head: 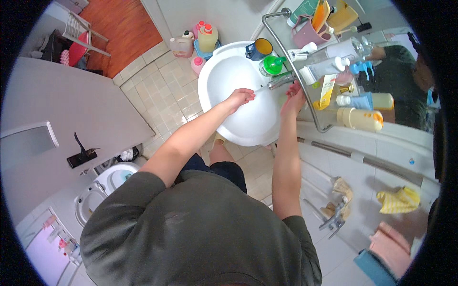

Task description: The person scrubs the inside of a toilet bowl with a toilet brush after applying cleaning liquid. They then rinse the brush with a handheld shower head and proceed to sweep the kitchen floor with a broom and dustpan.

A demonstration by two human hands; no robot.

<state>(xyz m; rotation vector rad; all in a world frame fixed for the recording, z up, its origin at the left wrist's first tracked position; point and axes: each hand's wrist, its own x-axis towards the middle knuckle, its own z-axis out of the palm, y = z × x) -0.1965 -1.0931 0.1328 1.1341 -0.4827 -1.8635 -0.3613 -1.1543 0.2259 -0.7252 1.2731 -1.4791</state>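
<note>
A white washbasin [229,77] is in front of me. Above its bowl my left hand [242,100] is held with fingers slightly bent and nothing in it, just left of the chrome faucet's spout [281,80]. A thin streak, perhaps water, shows between spout and fingertips. My right hand [294,99] is at the basin's right side, beside the faucet's base and partly behind the shelf's metal rail [304,84]; its fingers are curled but apart, with no object visible in them. A green pump bottle [271,66] and a blue mug [258,49] stand on the basin's back rim.
Tubes, bottles and a pink cup [309,34] crowd the shelf under the mirror [397,82]. Plastic jugs [207,41] stand on the floor beyond the basin. A door [71,103] is at the left, with a toilet [89,200] below it. Cloths hang at the lower right.
</note>
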